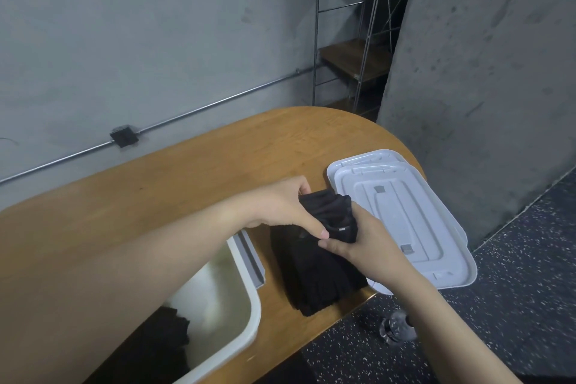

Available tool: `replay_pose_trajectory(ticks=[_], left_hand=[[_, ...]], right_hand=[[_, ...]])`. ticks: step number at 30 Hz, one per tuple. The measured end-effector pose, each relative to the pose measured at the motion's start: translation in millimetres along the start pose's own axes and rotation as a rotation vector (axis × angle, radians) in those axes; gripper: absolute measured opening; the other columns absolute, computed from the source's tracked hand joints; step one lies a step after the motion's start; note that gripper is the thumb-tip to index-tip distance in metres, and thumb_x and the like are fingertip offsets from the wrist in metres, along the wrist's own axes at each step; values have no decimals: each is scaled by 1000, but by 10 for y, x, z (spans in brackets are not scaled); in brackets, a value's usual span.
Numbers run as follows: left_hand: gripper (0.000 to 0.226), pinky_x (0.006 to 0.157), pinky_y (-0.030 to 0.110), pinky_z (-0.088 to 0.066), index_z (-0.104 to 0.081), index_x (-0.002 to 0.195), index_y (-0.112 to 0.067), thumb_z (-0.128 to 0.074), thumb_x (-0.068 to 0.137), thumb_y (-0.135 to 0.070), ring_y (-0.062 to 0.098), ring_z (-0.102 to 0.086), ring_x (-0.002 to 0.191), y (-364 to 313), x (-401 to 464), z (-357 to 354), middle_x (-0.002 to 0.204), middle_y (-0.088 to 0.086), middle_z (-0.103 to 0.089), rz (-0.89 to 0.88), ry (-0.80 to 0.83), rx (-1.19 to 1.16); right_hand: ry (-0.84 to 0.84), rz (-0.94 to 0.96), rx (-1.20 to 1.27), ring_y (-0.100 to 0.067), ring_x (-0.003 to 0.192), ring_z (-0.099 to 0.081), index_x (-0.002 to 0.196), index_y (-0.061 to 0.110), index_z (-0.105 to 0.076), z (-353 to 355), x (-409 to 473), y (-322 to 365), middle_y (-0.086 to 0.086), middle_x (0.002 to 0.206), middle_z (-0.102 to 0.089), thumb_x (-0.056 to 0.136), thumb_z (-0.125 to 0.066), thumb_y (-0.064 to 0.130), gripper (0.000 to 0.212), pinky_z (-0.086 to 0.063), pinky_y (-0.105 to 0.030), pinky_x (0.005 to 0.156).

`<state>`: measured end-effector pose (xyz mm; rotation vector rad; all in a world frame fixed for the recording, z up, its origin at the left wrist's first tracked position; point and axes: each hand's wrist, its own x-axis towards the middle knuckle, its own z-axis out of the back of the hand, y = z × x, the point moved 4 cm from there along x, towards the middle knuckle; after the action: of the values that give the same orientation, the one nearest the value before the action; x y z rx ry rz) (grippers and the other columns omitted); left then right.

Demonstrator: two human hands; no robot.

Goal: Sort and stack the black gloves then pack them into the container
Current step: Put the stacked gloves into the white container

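1. We see both hands meeting over a wooden table (187, 171).
2. Our left hand (286, 209) grips the cuff end of a stack of black gloves (321, 262); our right hand (358, 240) pinches the same end.
3. The stack lies between a white container (249, 299) on the near left and grey lids (405, 215) on the right.
4. More black fabric (174, 330) lies inside the container.

Matt cloth gloves (318, 274), wood table (193, 171)
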<state>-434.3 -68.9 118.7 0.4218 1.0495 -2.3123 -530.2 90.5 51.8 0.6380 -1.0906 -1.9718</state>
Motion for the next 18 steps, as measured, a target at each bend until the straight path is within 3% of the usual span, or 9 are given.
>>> replay_pose_trajectory(ticks=[6,10,14,18], left_hand=[[69,79,30,-49,-49,119,-25,-91,68,-46,16,-59,108,23,8,-23,115,-6,-61,61,27,12],[70,71,27,-50,-49,124,-20,-90,72,-42,15,-60,97,14,8,-15,112,-5,-57,76,27,7],[69,79,29,-56,-49,124,-18,-92,73,-34,15,-63,98,18,41,-42,113,0,-62,84,50,-73],[76,74,27,-48,-46,128,-21,-92,69,-39,18,-63,107,44,57,-70,108,-1,-64,80,68,-101]], right_hand=[[15,2,-27,15,100,-59,121,37,-55,-26,9,14,25,112,-66,81,-88,28,53,-44,-4,78],[11,28,-9,12,106,-61,118,42,-55,-68,34,-32,25,114,-68,80,-88,24,54,-44,-9,86],[8,19,-2,16,105,-59,117,44,-53,-73,46,-38,26,114,-67,81,-88,23,55,-44,-6,83],[2,4,-17,22,99,-57,111,46,-52,-48,31,-9,27,109,-66,81,-88,24,51,-43,-2,78]])
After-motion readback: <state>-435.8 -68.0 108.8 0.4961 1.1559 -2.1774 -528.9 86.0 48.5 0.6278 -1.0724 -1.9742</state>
